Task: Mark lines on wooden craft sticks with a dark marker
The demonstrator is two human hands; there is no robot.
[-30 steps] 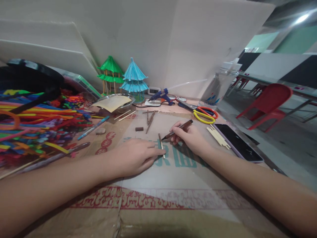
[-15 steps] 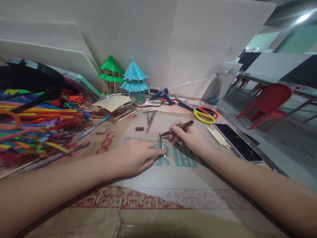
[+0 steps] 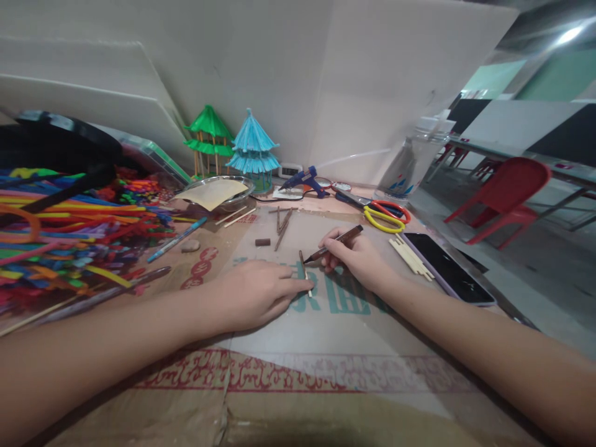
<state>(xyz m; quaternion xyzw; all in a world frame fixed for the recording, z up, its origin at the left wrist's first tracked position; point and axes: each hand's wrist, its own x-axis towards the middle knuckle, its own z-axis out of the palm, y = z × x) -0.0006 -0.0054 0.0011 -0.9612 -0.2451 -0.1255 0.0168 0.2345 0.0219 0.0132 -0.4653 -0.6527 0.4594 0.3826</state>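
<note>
Thin stick (image 3: pixel 304 270), part brown, part pale

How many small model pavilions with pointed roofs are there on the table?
2. The green pavilion stands at the back, behind the clear dish; the blue pavilion stands to its right, left of the glue gun. I see no others.

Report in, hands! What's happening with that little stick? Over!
Right hand: holding brown marker, tip at stick. Left hand: finger on stick's pale part. Stick: brown far end, pale near end. Brown cap lies aside, not blocking.
</note>
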